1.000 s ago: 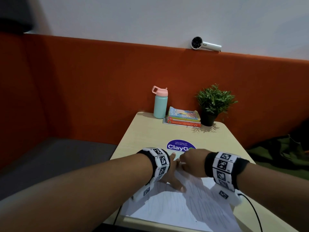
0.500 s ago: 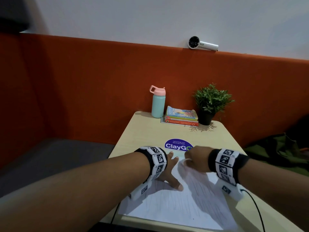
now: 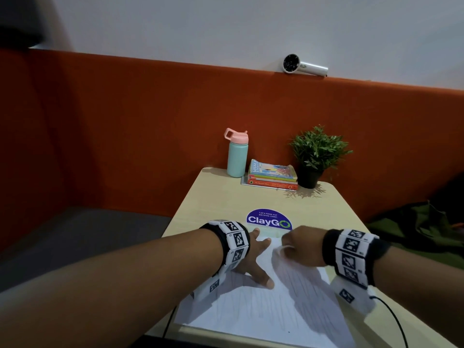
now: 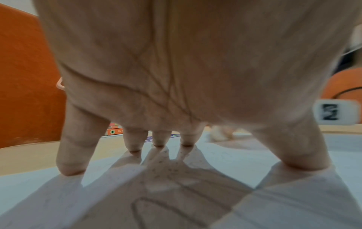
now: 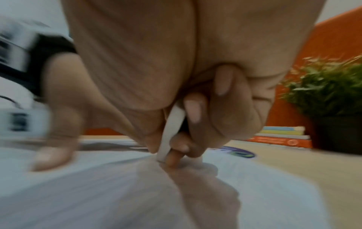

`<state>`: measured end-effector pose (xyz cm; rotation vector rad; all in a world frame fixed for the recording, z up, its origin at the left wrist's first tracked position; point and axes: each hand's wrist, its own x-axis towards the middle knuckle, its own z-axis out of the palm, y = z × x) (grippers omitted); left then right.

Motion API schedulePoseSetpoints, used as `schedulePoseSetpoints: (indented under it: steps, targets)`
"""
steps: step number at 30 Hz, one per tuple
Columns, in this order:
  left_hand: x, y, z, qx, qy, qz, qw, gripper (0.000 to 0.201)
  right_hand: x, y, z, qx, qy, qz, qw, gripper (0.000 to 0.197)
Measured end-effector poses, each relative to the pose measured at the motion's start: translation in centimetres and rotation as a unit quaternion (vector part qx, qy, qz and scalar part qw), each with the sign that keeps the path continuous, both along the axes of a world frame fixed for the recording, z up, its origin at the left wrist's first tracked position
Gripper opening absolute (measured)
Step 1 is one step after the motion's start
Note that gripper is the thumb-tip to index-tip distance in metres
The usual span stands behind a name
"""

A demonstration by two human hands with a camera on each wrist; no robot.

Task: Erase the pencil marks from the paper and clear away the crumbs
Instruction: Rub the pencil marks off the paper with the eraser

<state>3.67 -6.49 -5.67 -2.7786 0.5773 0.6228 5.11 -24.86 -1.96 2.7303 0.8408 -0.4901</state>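
A white sheet of paper (image 3: 263, 312) with faint pencil lines (image 3: 303, 287) lies at the near end of the beige table (image 3: 226, 197). My left hand (image 3: 261, 257) presses it flat, its fingers (image 4: 135, 142) spread and straight on the sheet. Small dark crumbs (image 4: 168, 167) dot the paper under that palm. To the right, my right hand (image 3: 288, 249) pinches a white eraser (image 5: 172, 128), whose lower end touches the paper (image 5: 98, 193) near its far edge. The right wrist view is blurred.
A purple ClayGo sticker (image 3: 269, 219) sits just beyond the paper. At the table's far end stand a teal bottle (image 3: 237, 156), a stack of books (image 3: 272, 174) and a potted plant (image 3: 315, 156). A black cable (image 3: 394, 320) trails from my right wrist.
My right hand has slid a little to the right with the eraser, opening a gap from the left hand. The left hand stays pressed on the paper.
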Motion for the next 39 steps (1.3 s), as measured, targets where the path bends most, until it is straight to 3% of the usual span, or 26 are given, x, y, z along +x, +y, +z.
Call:
schedulePoseSetpoints:
  steps: [3,8,12,17,22,27,32,39]
  targets:
    - [-0.1,-0.1,0.1,0.001,0.003,0.000,1.000,0.122,-1.9,0.1,-0.3,-0.007,0.041,0.037,0.998,0.027]
    - [0.1,-0.2,0.1,0.004,0.007,0.003,1.000,0.124,0.8,-0.6,0.3,-0.014,-0.006,-0.012,1.000,0.040]
    - [-0.3,-0.2,0.3,0.002,0.000,0.004,1.000,0.121,-1.8,0.6,-0.3,-0.015,0.044,0.045,0.998,0.029]
    - [-0.1,-0.1,0.2,0.003,0.003,0.004,1.000,0.122,1.1,0.0,0.8,-0.028,-0.004,-0.018,0.999,0.040]
    - [-0.5,-0.2,0.2,-0.001,-0.009,-0.004,1.000,0.121,-2.0,1.5,0.1,-0.025,0.057,0.036,0.997,0.036]
    - [-0.4,-0.2,0.3,0.000,0.000,0.002,1.000,0.119,1.1,0.9,1.0,-0.026,0.011,-0.021,0.999,0.043]
    - [-0.9,-0.3,0.7,-0.013,-0.007,-0.001,1.000,0.116,-2.4,2.8,0.1,0.002,0.065,0.033,0.997,0.043]
    - [0.1,0.1,-0.2,-0.003,0.002,0.000,1.000,0.121,3.1,0.4,0.1,-0.007,-0.024,-0.075,0.997,0.038]
